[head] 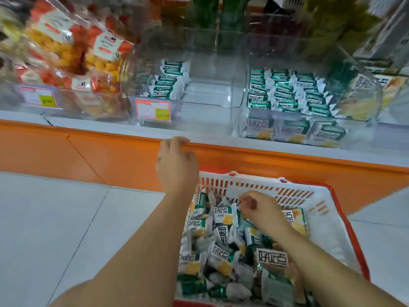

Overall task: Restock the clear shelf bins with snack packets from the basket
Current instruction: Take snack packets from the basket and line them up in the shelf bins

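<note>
Snack packets (223, 238) fill the basket (254, 185) on the floor (55, 218) below the shelf (110, 127), so most of the job looks left to do. In the head view the middle bin (210, 91) holds only one short row at its left side, while the right bin (246, 103) is well stocked. The left hand (177, 167) hovers by the basket's far corner, its fingers loosely curled with nothing seen in them. The right hand (263, 211) is down among the packets with fingers bunched; I cannot tell if it has one.
</note>
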